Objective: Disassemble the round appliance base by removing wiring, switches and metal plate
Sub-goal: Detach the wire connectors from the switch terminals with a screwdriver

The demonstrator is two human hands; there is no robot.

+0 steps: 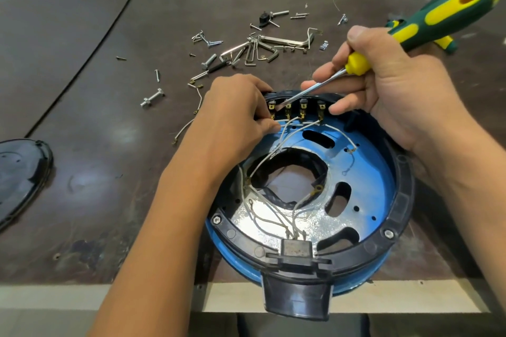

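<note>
Lying scattered, screws (pixel 210 42) dot dark table (pixel 82 90).

No readable text, label, brand or number anywhere; none on base (pixel 301 200); none on screwdriver handle (pixel 449 11)

The screwdriver (pixel 427 22) tip is disappearing among the switch terminals (pixel 301 109), its contact impossible to read. The left hand (pixel 238 112) is covering the base's far-left rim. The black cover (pixel 22 172) is running off the frame's left edge.
</note>
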